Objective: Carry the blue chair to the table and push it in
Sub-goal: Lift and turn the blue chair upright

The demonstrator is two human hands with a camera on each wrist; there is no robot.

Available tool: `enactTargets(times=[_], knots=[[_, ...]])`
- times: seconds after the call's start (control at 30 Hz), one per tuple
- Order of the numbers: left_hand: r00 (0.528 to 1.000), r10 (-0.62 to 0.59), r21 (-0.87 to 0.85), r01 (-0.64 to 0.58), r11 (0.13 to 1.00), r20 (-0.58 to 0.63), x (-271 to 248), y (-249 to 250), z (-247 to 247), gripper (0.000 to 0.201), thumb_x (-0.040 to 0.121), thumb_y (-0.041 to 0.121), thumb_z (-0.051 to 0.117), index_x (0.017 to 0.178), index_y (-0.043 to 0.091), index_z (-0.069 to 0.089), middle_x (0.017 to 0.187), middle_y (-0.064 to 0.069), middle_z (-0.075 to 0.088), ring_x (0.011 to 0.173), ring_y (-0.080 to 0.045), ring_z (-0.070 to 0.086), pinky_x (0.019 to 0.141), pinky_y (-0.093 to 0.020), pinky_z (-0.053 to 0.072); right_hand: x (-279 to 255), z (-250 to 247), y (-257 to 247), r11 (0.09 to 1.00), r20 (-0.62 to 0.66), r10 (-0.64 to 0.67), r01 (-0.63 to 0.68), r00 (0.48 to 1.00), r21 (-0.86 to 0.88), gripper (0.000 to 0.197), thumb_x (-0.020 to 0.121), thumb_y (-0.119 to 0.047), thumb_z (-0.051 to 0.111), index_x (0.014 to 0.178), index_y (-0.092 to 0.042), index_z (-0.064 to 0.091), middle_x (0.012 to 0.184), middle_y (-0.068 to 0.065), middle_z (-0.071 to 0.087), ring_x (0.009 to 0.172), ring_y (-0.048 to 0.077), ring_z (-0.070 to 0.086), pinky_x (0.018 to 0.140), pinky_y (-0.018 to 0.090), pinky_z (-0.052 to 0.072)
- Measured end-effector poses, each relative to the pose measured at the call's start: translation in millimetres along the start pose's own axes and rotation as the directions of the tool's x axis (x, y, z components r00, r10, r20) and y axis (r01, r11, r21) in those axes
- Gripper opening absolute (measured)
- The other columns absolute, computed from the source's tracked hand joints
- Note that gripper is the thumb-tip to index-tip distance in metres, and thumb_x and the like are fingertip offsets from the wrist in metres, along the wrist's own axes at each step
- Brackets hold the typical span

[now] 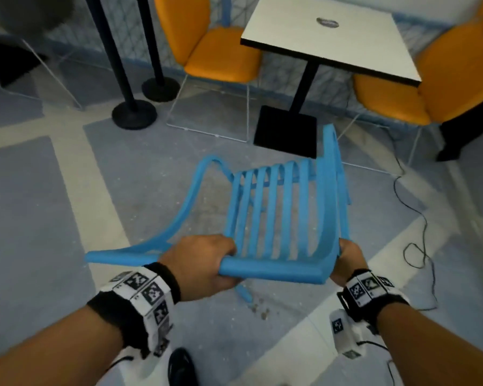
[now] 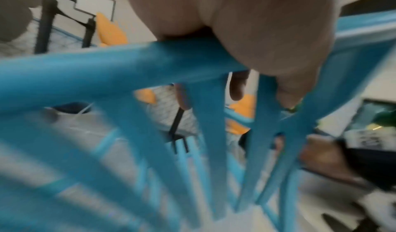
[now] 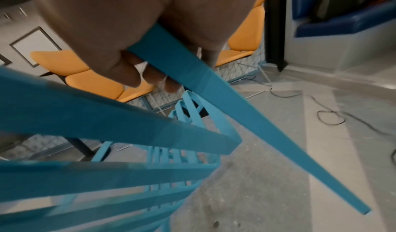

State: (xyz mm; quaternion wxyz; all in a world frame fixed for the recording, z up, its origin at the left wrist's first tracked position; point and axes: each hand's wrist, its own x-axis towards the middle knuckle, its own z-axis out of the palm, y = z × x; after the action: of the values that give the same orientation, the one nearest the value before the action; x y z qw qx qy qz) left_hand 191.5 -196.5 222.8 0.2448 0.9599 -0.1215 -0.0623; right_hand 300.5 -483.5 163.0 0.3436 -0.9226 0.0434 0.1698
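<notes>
1. Blue slats and rails fill the middle of the head view — the blue chair (image 1: 273, 213) is tipped forward, short of the table (image 1: 329, 37).
2. The left hand (image 1: 201, 263) has its grip curled round the top rail of the backrest.
3. The right hand (image 1: 349, 260) has its grip wrapped round the chair's right corner post.
4. Orange chairs (image 1: 221, 51) flank the table — a black cable (image 1: 418, 232) trails on the floor (image 1: 39, 190).
</notes>
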Motion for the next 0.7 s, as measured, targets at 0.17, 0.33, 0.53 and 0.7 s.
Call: enactTargets(times=[0.17,0.33,0.53,0.7], knots=[[0.991,-0.131,0.082,0.132,0.988,-0.012,7.9,-0.3,36.1,0.036,0.062,0.056,0.044,0.066,0.023,0.056,0.061,0.0,0.066,0.059,-0.029,0.063,0.052,-0.035,0.05,-1.7,-50.9,98.3,0.998,0.004,0.025,-0.025,1.0,0.059,0.031,0.048,-0.049,0.056,0.077,-0.053,0.066,0.108,0.02,0.065,0.104,0.04,0.06,0.092,0.056,0.048],[0.997,-0.082,0.171,0.08,0.982,0.004,39.2,66.4,59.0,0.022,0.07,0.04,0.055,0.061,0.028,0.038,0.056,-0.001,0.059,0.055,-0.03,0.06,0.049,-0.035,0.045,-109.8,-96.7,81.0,0.994,-0.13,0.021,-0.006,0.991,0.114,0.073,0.074,-0.035,0.074,0.136,-0.023,0.038,0.131,-0.002,0.054,0.118,0.015,0.049,0.1,0.043,0.045],[0.984,-0.087,0.242,0.047,0.969,0.157,79.0,147.6,81.6,0.016,0.078,0.04,0.055,0.081,0.025,0.053,0.082,-0.002,0.067,0.076,-0.033,0.061,0.063,-0.039,0.049,-133.4,-157.6,109.3,0.965,-0.374,-0.249,0.197,0.893,-0.172,0.071,0.075,-0.023,0.075,0.134,-0.014,0.038,0.138,0.005,0.042,0.128,0.022,0.036,0.111,0.047,0.028],[0.985,-0.006,0.29,-0.045,0.956,0.173,109.0,208.6,112.8,0.013,0.082,0.037,0.054,0.085,0.024,0.053,0.087,-0.004,0.067,0.08,-0.033,0.06,0.065,-0.04,0.047,-100.0,-196.2,117.9,0.647,-0.043,-0.317,0.183,0.948,-0.74,0.021,0.079,-0.031,0.064,0.094,-0.018,0.056,0.09,0.003,0.064,0.089,0.029,0.061,0.105,0.055,0.031]])
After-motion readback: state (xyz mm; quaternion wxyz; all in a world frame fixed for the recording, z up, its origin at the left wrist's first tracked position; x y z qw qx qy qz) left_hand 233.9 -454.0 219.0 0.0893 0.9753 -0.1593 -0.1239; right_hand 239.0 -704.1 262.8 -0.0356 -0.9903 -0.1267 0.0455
